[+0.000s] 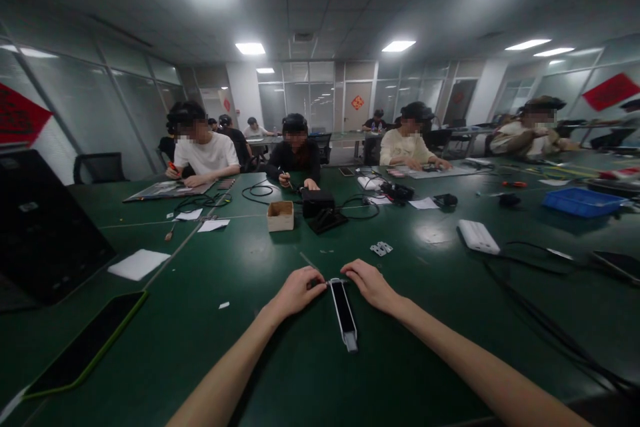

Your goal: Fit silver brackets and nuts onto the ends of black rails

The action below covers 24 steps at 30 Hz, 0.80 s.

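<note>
Faces a broad green table [425, 360], stretching from near to far. Sees beyond the middle a person in white [207, 155] at left, bending over a flat board [173, 188], a person in black [305, 165] at centre, a person in cream [407, 143] right of centre and a person in khaki [520, 137] at far right. Has a big black case [50, 227] standing at left, cut off by the edge of view, with a green-edged slab [85, 347] lying flat on the near side. Shows a blue tray [580, 202] at far right. Has both bare hands in the near middle, well apart from the co-workers. Bends the left hand [300, 290] over the table, with fingers curled and tips just beside the far left corner of a white-framed device [343, 307]. Arches the right hand [373, 283] from the other side, with fingertips near the far right corner. Cannot tell whether either hand grips anything. Lies flat between the forearms, this device, black face up. Shows a white pad [139, 265] at left, a black box [318, 203] before the person in black, a white block [479, 237] at right, a carton [280, 217] just left of the box, small metal pieces [381, 249] beyond the right hand and a white scrap [223, 305] left of the left hand.
</note>
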Available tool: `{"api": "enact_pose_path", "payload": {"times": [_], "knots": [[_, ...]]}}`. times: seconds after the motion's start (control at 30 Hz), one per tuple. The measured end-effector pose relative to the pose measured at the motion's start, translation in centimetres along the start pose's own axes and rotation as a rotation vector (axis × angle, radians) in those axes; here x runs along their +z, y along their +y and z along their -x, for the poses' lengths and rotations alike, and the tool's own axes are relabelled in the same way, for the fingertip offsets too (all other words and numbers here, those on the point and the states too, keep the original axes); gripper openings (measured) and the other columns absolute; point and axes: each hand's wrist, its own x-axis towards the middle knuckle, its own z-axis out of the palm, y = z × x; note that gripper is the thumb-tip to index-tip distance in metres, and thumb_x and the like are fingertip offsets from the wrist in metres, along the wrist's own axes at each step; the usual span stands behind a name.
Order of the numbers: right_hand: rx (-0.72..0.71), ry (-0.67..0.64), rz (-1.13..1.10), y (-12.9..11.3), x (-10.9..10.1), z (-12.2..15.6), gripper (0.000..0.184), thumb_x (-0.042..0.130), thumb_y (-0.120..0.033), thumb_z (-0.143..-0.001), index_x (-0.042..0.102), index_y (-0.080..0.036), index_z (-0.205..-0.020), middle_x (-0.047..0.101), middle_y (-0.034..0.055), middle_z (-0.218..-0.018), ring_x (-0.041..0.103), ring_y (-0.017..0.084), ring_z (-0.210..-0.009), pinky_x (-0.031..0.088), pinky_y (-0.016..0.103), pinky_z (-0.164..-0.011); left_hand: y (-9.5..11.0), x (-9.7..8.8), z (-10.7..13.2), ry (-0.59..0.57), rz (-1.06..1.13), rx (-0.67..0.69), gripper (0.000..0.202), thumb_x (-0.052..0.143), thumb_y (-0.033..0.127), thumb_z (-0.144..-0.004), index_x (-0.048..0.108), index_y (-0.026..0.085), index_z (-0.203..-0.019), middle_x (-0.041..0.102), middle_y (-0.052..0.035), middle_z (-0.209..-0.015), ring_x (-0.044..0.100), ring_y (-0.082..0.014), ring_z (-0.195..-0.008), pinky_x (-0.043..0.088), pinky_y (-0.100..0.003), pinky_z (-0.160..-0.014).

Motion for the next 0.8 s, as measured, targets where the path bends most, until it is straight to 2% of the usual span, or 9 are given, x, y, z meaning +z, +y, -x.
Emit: {"api": "enact_pose_path", "payload": {"times": [0.17,0.3,0.47,0.7,0.8], "knots": [[-0.023,-0.044,-0.017,1.3,0.1,-0.5,0.023,0.039,-0.023,-0.096,0.062,-0.017,-0.096,0.063,0.0065,-0.095,0.059,0.017,-0.088,0.047,0.030,-0.081,-0.8,0.7,-0.1,0.015,-0.001,-0.004,0.016,0.054,0.030,-0.090,0.065,0.017,-0.090,0.060,-0.0025,-0.087,0.055,-0.0139,-0.072,0.044,-0.024,-0.066],[-0.017,-0.078,-0.095,1.8,-0.4,-0.6,0.021,0.043,-0.026,-0.095,0.062,-0.018,-0.092,0.063,0.0048,-0.090,0.059,0.017,-0.082,0.047,0.029,-0.074,-0.2,0.7,-0.4,-0.002,-0.028,-0.044,0.016,0.054,0.030,-0.090,0.064,0.017,-0.090,0.059,-0.0024,-0.088,0.055,-0.0138,-0.072,0.044,-0.023,-0.065],[0.069,-0.096,-0.171,1.5,-1.0,-0.6,0.016,0.049,-0.026,-0.092,0.062,-0.018,-0.093,0.063,0.0028,-0.083,0.058,0.016,-0.073,0.047,0.027,-0.065,0.6,0.5,-0.9,-0.045,-0.104,-0.063,0.013,0.051,0.028,-0.089,0.059,0.018,-0.091,0.058,-0.0018,-0.090,0.056,-0.0143,-0.075,0.043,-0.024,-0.065],[0.031,-0.105,-0.150,1.8,-1.5,-0.2,0.021,0.046,-0.022,-0.094,0.065,-0.019,-0.101,0.065,0.0048,-0.099,0.061,0.017,-0.091,0.049,0.031,-0.082,0.4,0.5,-1.0,-0.086,-0.123,-0.031,0.014,0.046,0.028,-0.092,0.056,0.019,-0.090,0.056,-0.0013,-0.087,0.055,-0.0144,-0.074,0.042,-0.025,-0.065],[0.029,-0.112,-0.107,1.6,-1.4,-0.1,0.021,0.046,-0.021,-0.092,0.065,-0.019,-0.103,0.065,0.0054,-0.097,0.061,0.017,-0.086,0.051,0.030,-0.077,0.4,0.4,-1.0,-0.084,-0.129,-0.025,0.015,0.045,0.028,-0.092,0.056,0.019,-0.091,0.056,-0.0018,-0.088,0.055,-0.0147,-0.073,0.043,-0.025,-0.065]]}}
